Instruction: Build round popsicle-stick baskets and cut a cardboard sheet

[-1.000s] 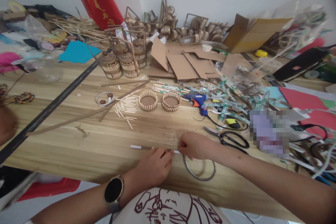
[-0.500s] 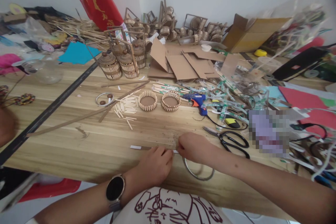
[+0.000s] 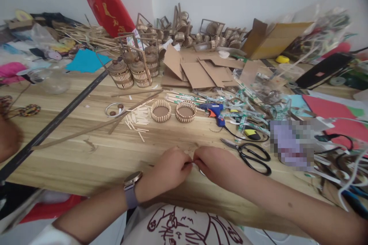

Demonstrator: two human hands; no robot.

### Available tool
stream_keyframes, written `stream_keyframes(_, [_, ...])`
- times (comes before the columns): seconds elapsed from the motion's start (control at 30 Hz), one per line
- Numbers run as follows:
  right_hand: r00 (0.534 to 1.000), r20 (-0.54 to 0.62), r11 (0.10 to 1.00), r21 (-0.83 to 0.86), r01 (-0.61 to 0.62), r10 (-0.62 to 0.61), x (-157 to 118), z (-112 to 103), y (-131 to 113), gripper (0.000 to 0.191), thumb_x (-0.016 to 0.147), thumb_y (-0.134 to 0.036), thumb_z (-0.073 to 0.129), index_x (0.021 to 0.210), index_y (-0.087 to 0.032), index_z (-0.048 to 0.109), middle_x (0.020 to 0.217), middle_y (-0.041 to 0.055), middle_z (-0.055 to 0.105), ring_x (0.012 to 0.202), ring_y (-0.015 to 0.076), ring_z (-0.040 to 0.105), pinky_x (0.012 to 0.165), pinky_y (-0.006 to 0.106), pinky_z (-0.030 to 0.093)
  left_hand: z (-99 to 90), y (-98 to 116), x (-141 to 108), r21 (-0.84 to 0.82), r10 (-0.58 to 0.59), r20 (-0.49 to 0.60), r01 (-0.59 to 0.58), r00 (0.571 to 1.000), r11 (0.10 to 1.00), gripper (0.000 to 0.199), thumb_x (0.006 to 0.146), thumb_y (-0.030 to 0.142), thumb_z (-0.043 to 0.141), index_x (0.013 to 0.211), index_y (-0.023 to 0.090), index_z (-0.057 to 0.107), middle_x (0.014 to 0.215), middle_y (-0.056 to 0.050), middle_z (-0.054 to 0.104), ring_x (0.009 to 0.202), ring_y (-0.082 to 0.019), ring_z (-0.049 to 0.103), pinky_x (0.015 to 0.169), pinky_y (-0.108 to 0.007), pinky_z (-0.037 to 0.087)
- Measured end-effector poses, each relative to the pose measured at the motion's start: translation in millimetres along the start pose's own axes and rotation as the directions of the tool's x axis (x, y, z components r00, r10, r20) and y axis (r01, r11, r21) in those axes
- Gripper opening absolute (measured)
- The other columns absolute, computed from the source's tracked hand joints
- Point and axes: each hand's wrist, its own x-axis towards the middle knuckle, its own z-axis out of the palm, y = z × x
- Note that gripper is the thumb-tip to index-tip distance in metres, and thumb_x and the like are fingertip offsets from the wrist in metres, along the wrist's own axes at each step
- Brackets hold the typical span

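Note:
Near the table's front edge, my left hand and my right hand meet with fingers pinched together. What they pinch is small and mostly hidden. A bit of a pale ring shows under my right hand. Farther back stand two round stick-walled baskets, one on the left and one on the right. Short wooden sticks lie loose to their left. A blue glue gun rests right of the baskets, and black-handled scissors lie beside my right forearm.
Finished stick baskets with handles stand at back left. Behind the baskets lie cardboard pieces and an open box. Wrappers clutter the right. Another person's hand is at the left edge.
My left hand has lifted and turned, moving in to meet my right hand. The strip with white pieces and most of the ring under my hands are now hidden.

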Motion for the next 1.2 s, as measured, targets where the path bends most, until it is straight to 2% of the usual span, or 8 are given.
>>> stream_keyframes(0.17, [0.994, -0.1, 0.999, 0.028, 0.038, -0.035, -7, 4, 0, 0.025, 0.089, -0.009, 0.049, 0.093, -0.016, 0.073, 0.094, 0.0112, 0.076, 0.086, 0.0254, 0.073, 0.066, 0.03, 0.048, 0.2, 6, 2, -0.084, -0.03, 0.022, 0.032, 0.999, 0.996, 0.021, 0.083, 0.013, 0.052, 0.067, 0.018, 0.064, 0.068, -0.002, 0.067, 0.063, -0.016, 0.057, 0.057, -0.027, 0.034])
stream_keyframes(0.33, [0.961, -0.269, 0.987, 0.125, 0.103, -0.066, -14, 15, 11, 0.025, 0.091, -0.015, 0.051, 0.092, -0.022, 0.075, 0.079, 0.0054, 0.078, 0.073, 0.0225, 0.074, 0.057, 0.027, 0.046, -3.1, 9, 1, 0.007, -0.054, -0.084, 0.055, 0.995, 0.998, 0.022, 0.083, 0.014, 0.053, 0.062, 0.018, 0.062, 0.062, -0.002, 0.061, 0.065, -0.017, 0.055, 0.057, -0.029, 0.028])
stream_keyframes(0.4, [0.916, -0.391, 0.969, 0.179, 0.173, -0.091, -16, 23, 14, 0.027, 0.092, -0.015, 0.05, 0.097, -0.025, 0.075, 0.081, 0.0036, 0.078, 0.073, 0.0205, 0.074, 0.058, 0.025, 0.048, -8.5, 10, 0, -0.008, -0.094, -0.118, 0.094, 0.989, 0.996, 0.023, 0.084, 0.016, 0.052, 0.064, 0.018, 0.063, 0.063, -0.002, 0.061, 0.068, -0.018, 0.056, 0.058, -0.029, 0.03])
stream_keyframes(0.47, [0.849, -0.519, 0.954, 0.192, 0.231, -0.102, -17, 31, 15, 0.028, 0.094, -0.016, 0.048, 0.106, -0.025, 0.073, 0.084, 0.0033, 0.079, 0.072, 0.0189, 0.074, 0.058, 0.024, 0.05, -15.6, 10, 0, -0.062, -0.116, -0.142, 0.108, 0.983, 0.992, 0.024, 0.085, 0.016, 0.051, 0.065, 0.018, 0.065, 0.066, -0.002, 0.062, 0.071, -0.018, 0.057, 0.062, -0.028, 0.033])
stream_keyframes(0.6, [0.669, -0.724, 0.953, 0.057, 0.299, -0.167, -15, 46, 10, 0.03, 0.099, -0.017, 0.043, 0.115, -0.02, 0.067, 0.082, 0.0048, 0.078, 0.061, 0.0164, 0.071, 0.053, 0.023, 0.049, -28.5, 8, -1, -0.193, -0.134, -0.165, 0.101, 0.977, 0.976, 0.028, 0.086, 0.017, 0.05, 0.061, 0.018, 0.063, 0.066, -0.001, 0.064, 0.074, -0.017, 0.06, 0.068, -0.027, 0.037])
stream_keyframes(0.7, [0.552, -0.802, 0.943, -0.044, 0.33, -0.23, -14, 49, 7, 0.031, 0.101, -0.016, 0.038, 0.114, -0.019, 0.066, 0.077, 0.0034, 0.076, 0.057, 0.0149, 0.069, 0.049, 0.024, 0.045, -34.3, 7, -4, -0.261, -0.124, -0.187, 0.072, 0.974, 0.963, 0.028, 0.085, 0.019, 0.05, 0.06, 0.018, 0.063, 0.067, 0.0, 0.065, 0.075, -0.016, 0.06, 0.07, -0.027, 0.038])
stream_keyframes(0.93, [0.444, -0.844, 0.923, -0.14, 0.359, -0.301, -22, 39, 8, 0.035, 0.098, -0.009, 0.041, 0.13, -0.016, 0.054, 0.065, -0.003, 0.069, 0.051, 0.0131, 0.06, 0.05, 0.026, 0.043, -45.8, 13, -8, -0.293, -0.081, -0.209, 0.017, 0.974, 0.956, 0.03, 0.084, 0.021, 0.048, 0.056, 0.018, 0.057, 0.061, 0.002, 0.059, 0.07, -0.014, 0.057, 0.067, -0.026, 0.037])
stream_keyframes(1.2, [0.339, -0.84, 0.876, -0.285, 0.39, -0.424, -31, 32, 11, 0.041, 0.099, -0.007, 0.037, 0.137, -0.016, 0.05, 0.078, 0.0008, 0.071, 0.06, 0.0116, 0.059, 0.055, 0.026, 0.04, -55.7, 30, -11, -0.391, -0.097, -0.202, 0.011, 0.975, 0.92, 0.029, 0.082, 0.021, 0.049, 0.055, 0.019, 0.057, 0.063, 0.003, 0.062, 0.072, -0.014, 0.058, 0.07, -0.026, 0.041])
